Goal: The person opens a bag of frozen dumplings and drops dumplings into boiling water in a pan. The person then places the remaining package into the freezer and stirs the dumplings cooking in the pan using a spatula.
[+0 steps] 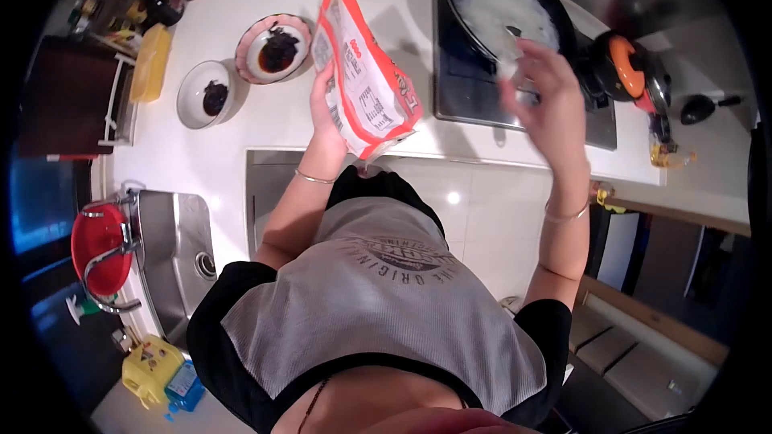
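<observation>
My left hand (326, 116) grips a red and white food packet (366, 88) with printed labels, held upright above the counter's front edge. Over the near side of a black frying pan (450, 2), my right hand (548, 92) is raised and slightly blurred, its thumb and fingers pinched together. A pale bit shows at the fingertips, too smeared to name. Cloudy white liquid (503, 4) fills the pan, which sits on a dark cooktop (462, 92). Left of the packet stand a pink-rimmed bowl (244, 52) and a white bowl (186, 100), both holding dark pieces; the pink-rimmed one also has brown liquid.
A pot with an orange lid handle (625, 64) stands right of the pan, near a black ladle (700, 108). Bottles (165, 4) and a yellow container (150, 64) line the left side. Below are the sink (189, 225), a red basin (100, 249) and a yellow jug (153, 366).
</observation>
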A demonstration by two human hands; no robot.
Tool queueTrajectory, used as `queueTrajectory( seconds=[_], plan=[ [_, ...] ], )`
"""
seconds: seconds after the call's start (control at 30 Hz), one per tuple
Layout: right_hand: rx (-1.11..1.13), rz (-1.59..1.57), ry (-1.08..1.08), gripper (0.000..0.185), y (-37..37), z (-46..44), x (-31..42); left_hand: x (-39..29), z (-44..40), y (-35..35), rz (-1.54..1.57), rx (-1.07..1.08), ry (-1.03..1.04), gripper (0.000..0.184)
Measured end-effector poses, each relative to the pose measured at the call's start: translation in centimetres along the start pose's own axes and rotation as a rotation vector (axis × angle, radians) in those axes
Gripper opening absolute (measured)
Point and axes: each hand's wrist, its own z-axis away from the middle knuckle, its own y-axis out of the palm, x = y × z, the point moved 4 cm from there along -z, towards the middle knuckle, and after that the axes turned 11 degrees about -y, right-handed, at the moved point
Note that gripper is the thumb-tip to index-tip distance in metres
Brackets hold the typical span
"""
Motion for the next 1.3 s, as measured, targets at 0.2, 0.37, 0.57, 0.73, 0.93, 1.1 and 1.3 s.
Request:
queueTrajectory(
  seconds=[0.2, 0.37, 0.57, 0.73, 0.93, 1.1, 1.3],
  plan=[
    [0.3, 0.097, 0.488, 0.035, 6.9, 2.3, -13.2, -0.2, -0.2, -0.8, 0.231, 0.473, -0.225, 0.038],
    [0.404, 0.127, 0.58, 0.041, 9.0, 3.7, -15.4, -1.0, 2.4, 1.8, -0.041, 0.239, 0.059, 0.046],
    [0.252, 0.2, 0.587, 0.034, 8.2, 5.3, -14.0, -0.5, 3.8, 4.3, 0.847, 0.593, -0.521, 0.055],
    [-0.085, 0.196, 0.543, 0.025, 2.8, 3.7, -7.3, 0.1, 3.7, 6.1, 0.927, 0.594, -0.828, 0.059],
    [-0.46, 0.188, 0.432, 0.015, -3.3, 5.0, 4.3, 5.2, 1.6, 8.2, 1.005, 0.598, -1.268, 0.033],
    [-0.573, 0.294, 0.589, 0.013, -7.0, 11.2, 8.8, 11.2, 2.7, 11.4, 0.719, 0.636, -1.537, 0.037],
    [-0.818, 0.188, 0.737, 0.013, -11.3, 19.9, 13.2, 20.3, 4.7, 11.7, 0.01, 0.613, -1.413, 0.057]
  ],
)
